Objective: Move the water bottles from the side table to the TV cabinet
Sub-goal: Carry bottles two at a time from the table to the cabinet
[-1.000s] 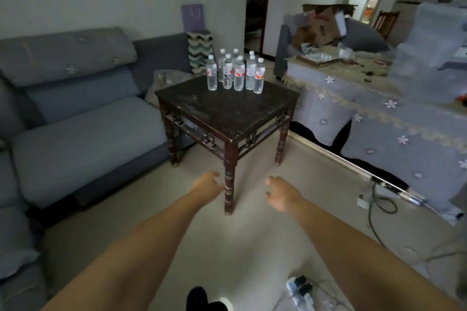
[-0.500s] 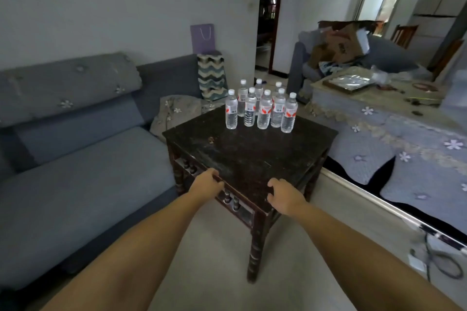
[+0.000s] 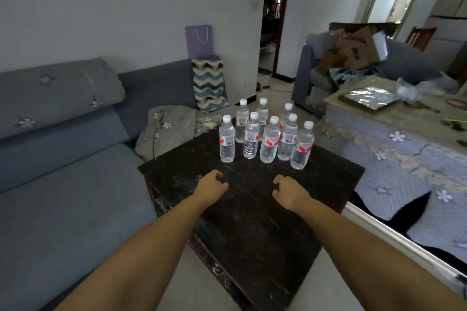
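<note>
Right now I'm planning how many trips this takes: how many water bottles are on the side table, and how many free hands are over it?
Water bottles standing on the side table: 8
Empty hands above the table, left hand and right hand: 2
Total: 10

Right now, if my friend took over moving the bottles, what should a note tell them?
Left hand: holds nothing, fingers loosely curled, over the side table.
Right hand: the same, holding nothing.
Water bottles: eight, all upright in a cluster at the table's far side, none touched.
Done: no bottle moved yet.
Left: carry every bottle to the TV cabinet, which is not in view.
</note>
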Tool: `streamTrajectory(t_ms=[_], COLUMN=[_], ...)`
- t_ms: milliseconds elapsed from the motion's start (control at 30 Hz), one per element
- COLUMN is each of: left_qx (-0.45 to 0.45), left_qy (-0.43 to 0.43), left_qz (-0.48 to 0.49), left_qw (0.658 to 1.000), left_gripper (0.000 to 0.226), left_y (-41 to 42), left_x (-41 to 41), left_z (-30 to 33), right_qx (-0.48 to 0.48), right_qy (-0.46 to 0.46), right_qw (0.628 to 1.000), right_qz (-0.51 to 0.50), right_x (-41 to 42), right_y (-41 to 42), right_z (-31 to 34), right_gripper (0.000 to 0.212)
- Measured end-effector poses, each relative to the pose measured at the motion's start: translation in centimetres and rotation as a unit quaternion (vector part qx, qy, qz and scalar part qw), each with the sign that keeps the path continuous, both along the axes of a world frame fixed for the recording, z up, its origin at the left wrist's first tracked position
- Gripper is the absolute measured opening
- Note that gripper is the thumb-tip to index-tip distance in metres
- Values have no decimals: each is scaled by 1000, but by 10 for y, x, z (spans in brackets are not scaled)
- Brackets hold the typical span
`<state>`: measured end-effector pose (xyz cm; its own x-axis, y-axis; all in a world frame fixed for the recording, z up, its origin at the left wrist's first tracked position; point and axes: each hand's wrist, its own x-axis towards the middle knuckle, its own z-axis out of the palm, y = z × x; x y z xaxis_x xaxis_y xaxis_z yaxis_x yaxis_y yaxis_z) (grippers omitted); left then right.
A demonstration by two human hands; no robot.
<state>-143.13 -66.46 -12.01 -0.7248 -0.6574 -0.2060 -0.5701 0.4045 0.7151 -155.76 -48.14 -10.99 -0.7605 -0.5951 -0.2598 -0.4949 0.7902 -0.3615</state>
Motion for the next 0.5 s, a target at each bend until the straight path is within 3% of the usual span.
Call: streamTrajectory(t_ms=[133, 300, 400, 500], left_qx=[24, 62, 90, 114], left_qy=[-30, -35, -10, -6], left_qz=[0, 3, 1, 8], left_qw=[999, 998, 996, 993], left_gripper=[42, 49, 64, 93], left_y=[-25, -90, -129, -166], left_x=[-38, -101, -139, -177], left_z=[-16, -48, -66, -84], right_qx=[-6, -83, -166, -253], right_qy=[-28, -74, -93, -94], right_qw=[1000, 993, 976, 948], right_qz=[3, -44, -107, -171], right_x=[-34, -84, -109, -135], right_y=[-36, -105, -146, -189], right_z=[-18, -46, -59, -74], right_gripper=[45, 56, 69, 70])
